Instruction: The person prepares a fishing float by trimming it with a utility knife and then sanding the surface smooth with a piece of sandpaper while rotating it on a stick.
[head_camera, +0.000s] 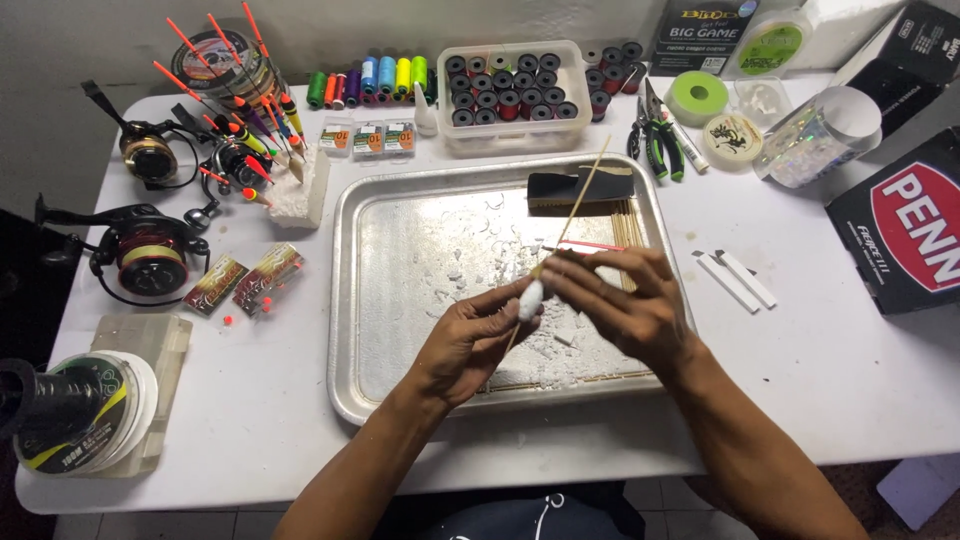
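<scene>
Both forearms reach in from the near edge of the white table (820, 400), meeting above the metal tray (350, 330). Fingers of the left hand (470, 335) are pinched closed around a small white foam float body (531, 297), held just over the tray's middle. Fingers of the right hand (625, 295) close on a thin bamboo stick (575, 210) that runs through the foam and slants up toward the tray's far edge.

Judging from this, the slim stick could snap or split the soft foam if pushed off-axis, and the white shavings (470, 255) littering the tray suggest the foam crumbles easily.

At the table's right edge lies a black box with a red oval label (905, 230). Along the far edge stand a dark rectangular packet (700, 35) and a clear box of dark thread spools (510, 95). Three small clear packs with orange labels (368, 137) sit left of it. Two shiny red-and-gold sachets (245, 282) lie left of the tray, near a fishing reel (145, 255).
</scene>
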